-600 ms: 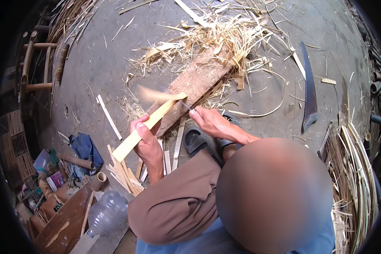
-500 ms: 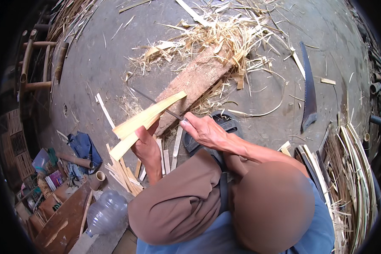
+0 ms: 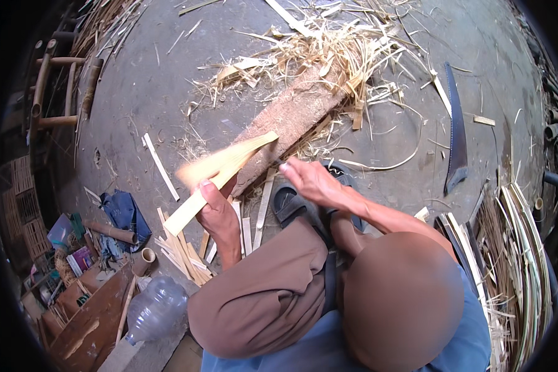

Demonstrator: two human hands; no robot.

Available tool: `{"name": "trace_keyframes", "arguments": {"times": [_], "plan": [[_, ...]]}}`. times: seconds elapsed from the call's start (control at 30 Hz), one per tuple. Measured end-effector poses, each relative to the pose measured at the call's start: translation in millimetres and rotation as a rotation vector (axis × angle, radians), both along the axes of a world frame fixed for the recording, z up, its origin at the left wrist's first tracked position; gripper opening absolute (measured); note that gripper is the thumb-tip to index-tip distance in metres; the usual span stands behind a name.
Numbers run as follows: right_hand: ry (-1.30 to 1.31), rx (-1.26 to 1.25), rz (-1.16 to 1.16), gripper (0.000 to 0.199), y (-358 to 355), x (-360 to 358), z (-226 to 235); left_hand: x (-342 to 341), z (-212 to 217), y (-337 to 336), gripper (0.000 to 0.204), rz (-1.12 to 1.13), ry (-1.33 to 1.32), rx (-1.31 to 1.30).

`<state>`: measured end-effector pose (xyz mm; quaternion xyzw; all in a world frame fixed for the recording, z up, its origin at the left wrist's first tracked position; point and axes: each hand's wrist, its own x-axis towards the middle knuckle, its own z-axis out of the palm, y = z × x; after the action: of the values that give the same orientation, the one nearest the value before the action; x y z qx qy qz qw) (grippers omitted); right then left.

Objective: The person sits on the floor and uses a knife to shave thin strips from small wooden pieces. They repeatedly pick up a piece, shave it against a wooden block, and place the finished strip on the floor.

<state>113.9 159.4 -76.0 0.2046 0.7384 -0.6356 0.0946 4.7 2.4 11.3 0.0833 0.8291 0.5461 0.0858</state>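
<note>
The person's left hand [image 3: 216, 204] grips a pale bamboo strip [image 3: 185, 216] near its lower end, thumb on top and fingers wrapped beneath, the strip slanting up and to the right so that its narrow far end lies over a rough reddish-brown wooden block [image 3: 294, 102]; whether it presses on the block cannot be told. A thin layer [image 3: 199, 172], blurred by motion, fans off the strip's left side and meets it toward the far end. The right hand [image 3: 310, 181] is closed around the handle of what looks like a knife [image 3: 276, 162], just beside the strip's far end; only a short dark part shows clearly, and the rest is too blurred to tell. The block lies aslant on the grey floor [image 3: 167, 93], its upper end covered by a tangled heap of shavings [image 3: 353, 53]. To the right, well apart from the hands, a handsaw [image 3: 457, 130] lies with its toothed edge to the left, and nearer the person stretches a bundle of long strips [image 3: 524, 248]. Short slats [image 3: 183, 255] are scattered beside the left wrist; farther left are a crumpled blue cloth [image 3: 125, 216] and a clear plastic bottle [image 3: 158, 308] lying on its side.
</note>
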Motion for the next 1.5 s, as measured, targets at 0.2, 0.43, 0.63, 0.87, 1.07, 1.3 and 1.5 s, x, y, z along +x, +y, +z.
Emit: {"name": "trace_keyframes", "arguments": {"times": [0.2,0.43,0.63,0.87,1.07,1.3,1.5], "plan": [[0.134,0.18,-0.204,0.032,-9.2,7.4,-46.3,-2.7,-9.2,0.2,0.036,-0.025,0.004,0.001],[0.04,0.05,-0.043,0.037,2.1,3.9,-7.3,-1.3,-8.4,3.4,0.036,0.013,0.033,0.056],[0.043,0.168,-0.091,0.033,3.9,11.4,-53.4,-6.1,-8.5,5.9,0.035,-0.031,-0.007,0.027],[0.007,0.088,0.048,0.032,1.1,3.1,11.5,-3.6,-11.7,-3.5,0.037,-0.022,0.036,0.024],[0.081,0.254,0.006,0.027,10.4,17.9,-55.2,-11.9,-16.7,-6.9,0.038,-0.105,0.156,-0.241],[-0.089,0.288,-0.042,0.037,18.8,18.9,-78.3,-62.7,-26.6,71.6,0.054,-0.548,0.304,0.48],[-0.052,0.174,-0.042,0.039,29.9,25.6,-76.0,-85.3,-68.7,83.1,0.038,-0.127,0.171,0.597]]}}
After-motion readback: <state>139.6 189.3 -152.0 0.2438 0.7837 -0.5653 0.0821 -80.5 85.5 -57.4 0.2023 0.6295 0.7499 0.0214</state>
